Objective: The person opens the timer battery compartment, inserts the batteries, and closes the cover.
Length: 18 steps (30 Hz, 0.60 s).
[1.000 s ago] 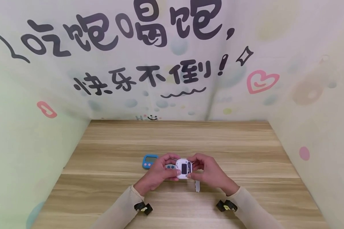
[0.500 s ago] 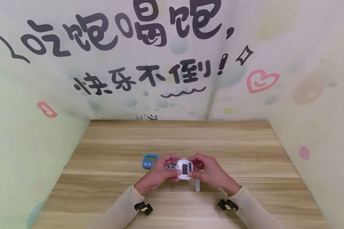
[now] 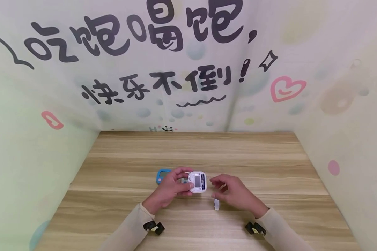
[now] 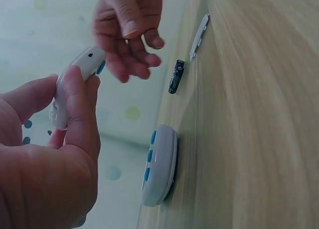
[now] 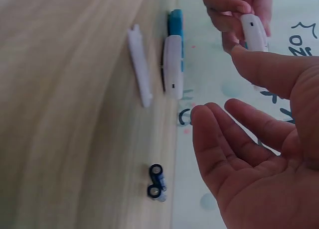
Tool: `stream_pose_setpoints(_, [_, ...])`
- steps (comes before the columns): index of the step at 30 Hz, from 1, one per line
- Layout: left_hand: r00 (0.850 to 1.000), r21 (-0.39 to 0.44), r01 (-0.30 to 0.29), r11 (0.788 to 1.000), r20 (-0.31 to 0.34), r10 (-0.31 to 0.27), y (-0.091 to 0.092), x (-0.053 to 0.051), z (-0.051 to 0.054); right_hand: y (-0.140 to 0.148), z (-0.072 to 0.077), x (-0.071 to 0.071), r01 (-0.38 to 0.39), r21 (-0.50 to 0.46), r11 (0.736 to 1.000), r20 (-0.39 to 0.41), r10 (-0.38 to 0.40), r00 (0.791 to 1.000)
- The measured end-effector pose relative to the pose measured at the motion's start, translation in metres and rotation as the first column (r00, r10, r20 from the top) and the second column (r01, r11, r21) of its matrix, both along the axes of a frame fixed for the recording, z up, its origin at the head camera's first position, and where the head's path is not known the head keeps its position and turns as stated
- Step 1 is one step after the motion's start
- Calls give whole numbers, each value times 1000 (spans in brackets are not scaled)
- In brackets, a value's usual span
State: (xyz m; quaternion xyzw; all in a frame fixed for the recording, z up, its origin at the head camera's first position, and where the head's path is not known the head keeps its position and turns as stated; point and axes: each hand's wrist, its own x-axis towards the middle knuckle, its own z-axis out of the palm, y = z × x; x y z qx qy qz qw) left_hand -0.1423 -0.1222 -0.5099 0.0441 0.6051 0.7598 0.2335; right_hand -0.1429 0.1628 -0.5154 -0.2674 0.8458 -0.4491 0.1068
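My left hand (image 3: 168, 190) grips a white digital timer (image 3: 197, 181), its back turned up. The timer's battery slot is uncovered, with a dark battery (image 3: 203, 182) lying in it. To the right of the timer, my right hand (image 3: 237, 191) hovers with fingers loosely bent and nothing between them, as the right wrist view also shows. A narrow white battery cover (image 3: 216, 204) lies on the table just below my right fingers. In the right wrist view, two dark loose batteries (image 5: 156, 180) lie side by side on the table; in the head view my right hand mostly hides them.
A blue timer (image 3: 163, 175) lies on the table behind my left hand. Beside it is a second white timer with blue buttons (image 4: 162, 164), mostly covered by my left hand in the head view. The wood-grain table (image 3: 194, 150) ends at printed walls on three sides.
My right hand has let go of the white timer and moved right, away from it. My left hand has shifted slightly left and up with the timer, and the battery in its slot shows more fully.
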Motion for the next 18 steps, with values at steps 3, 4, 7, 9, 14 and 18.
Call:
stream_pose_setpoints(3, [1000, -1, 6, 1000, -3, -6, -2, 0, 1, 3, -6, 3, -1, 58, 998, 8, 0, 1000])
stream_pose_setpoints(4, [1000, 0, 7, 1000, -2, -7, -2, 0, 1, 3, -8, 4, 0, 76, 997, 7, 0, 1000])
stream_pose_setpoints(7, [1000, 0, 10, 1000, -4, -10, -2, 0, 1, 5, -10, 6, 8, 129, 992, 5, -9, 1000])
stream_pose_setpoints(9, [1000, 1, 12, 1000, -3, -12, -3, 1, 0, 5, -10, 8, 11, 152, 988, 0, -11, 1000])
stream_pose_setpoints(14, [1000, -1, 16, 1000, -7, -17, -2, 1, -1, 4, -12, 12, 11, 228, 974, -51, 0, 999])
stream_pose_setpoints(18, [1000, 1, 13, 1000, -3, -13, -2, 1, -1, 4, -14, 14, 7, 310, 951, -42, 7, 999])
